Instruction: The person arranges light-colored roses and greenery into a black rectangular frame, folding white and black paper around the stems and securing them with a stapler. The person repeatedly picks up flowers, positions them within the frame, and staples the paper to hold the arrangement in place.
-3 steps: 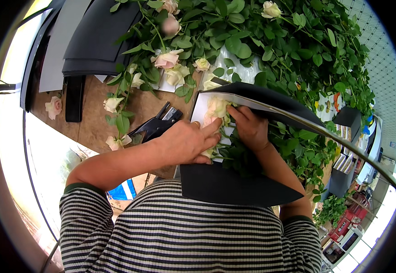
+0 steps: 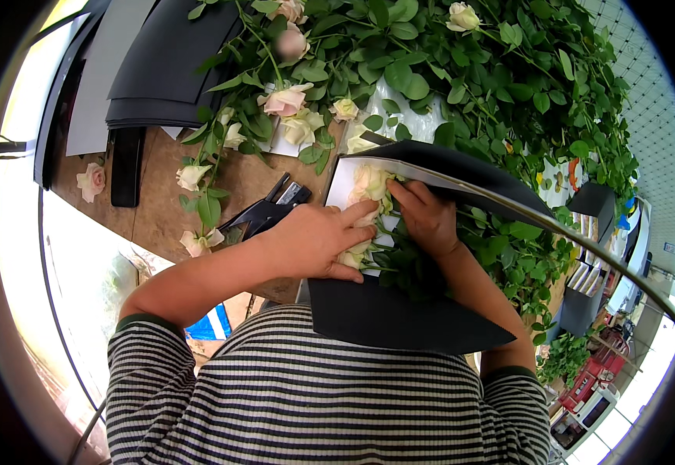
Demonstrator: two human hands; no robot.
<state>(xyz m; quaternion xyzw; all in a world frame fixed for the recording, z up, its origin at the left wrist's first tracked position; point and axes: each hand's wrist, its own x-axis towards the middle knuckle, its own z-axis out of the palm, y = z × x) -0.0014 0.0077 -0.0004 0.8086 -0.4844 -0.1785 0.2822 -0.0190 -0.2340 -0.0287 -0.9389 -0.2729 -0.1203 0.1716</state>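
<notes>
Pale cream-pink roses (image 2: 370,184) lie in a row on white lining inside a dark wrapping sheet (image 2: 407,319), whose black sides rise in front of and behind them. My left hand (image 2: 318,242) spreads its fingers across the blooms, with the thumb by the lowest rose (image 2: 357,254). On the stem side, my right hand (image 2: 428,221) has curled fingers around the top rose's base, its index finger against the petals. Leaves and stems run under my right wrist, partly hidden. A black stapler (image 2: 279,205) lies beyond my left forearm.
Loose roses (image 2: 285,101) and a large heap of leafy stems (image 2: 500,85) cover the back of the brown table (image 2: 159,194). Black sheets (image 2: 171,62) are stacked at the far left. A thin pole (image 2: 585,240) crosses at right, near a grey box (image 2: 585,283).
My left hand has shifted slightly, its fingers and thumb wider apart, showing more of the lower rose. The front black flap has moved a little right. My right hand stays nearly still.
</notes>
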